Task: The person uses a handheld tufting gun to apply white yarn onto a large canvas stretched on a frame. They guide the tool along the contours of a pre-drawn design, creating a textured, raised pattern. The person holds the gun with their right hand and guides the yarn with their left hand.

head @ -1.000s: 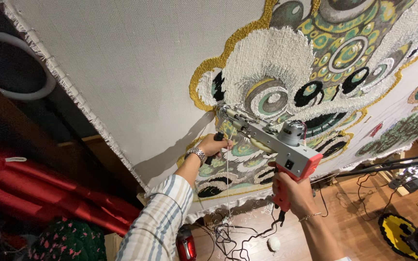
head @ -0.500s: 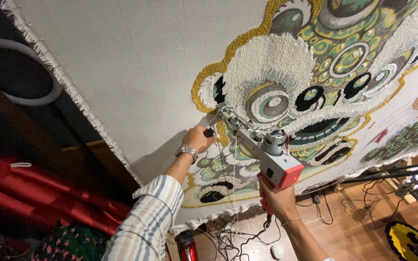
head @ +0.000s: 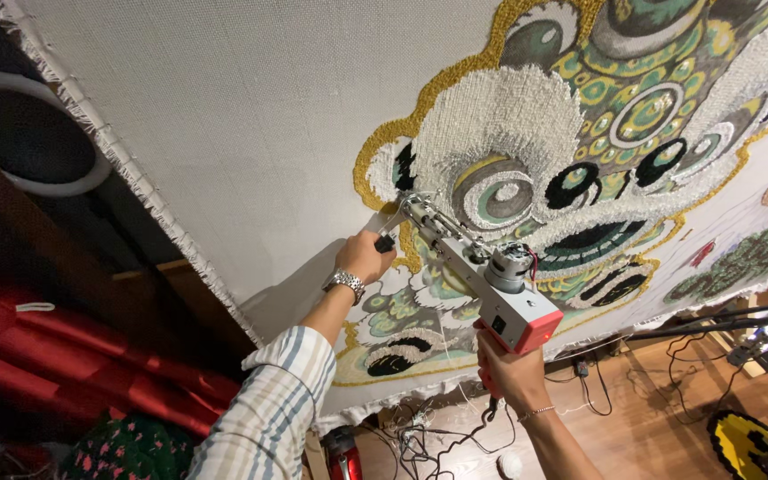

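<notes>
Both hands on the tufting gun (head: 482,284), mid-pass along the gold outline on the stretched cloth (head: 251,133); my left hand (head: 364,256) fingers wrapped shut on the front black grip, my right hand (head: 510,372) closed round the rear handle. Long axis runs lower-right to upper-left, needle tip pressed on the cloth. Next move likely needs steady push along the outline

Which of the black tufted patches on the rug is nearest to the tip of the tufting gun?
The narrow black patch beside the yellow outline, just above the tufting gun tip; the others lie farther right or below.
</notes>
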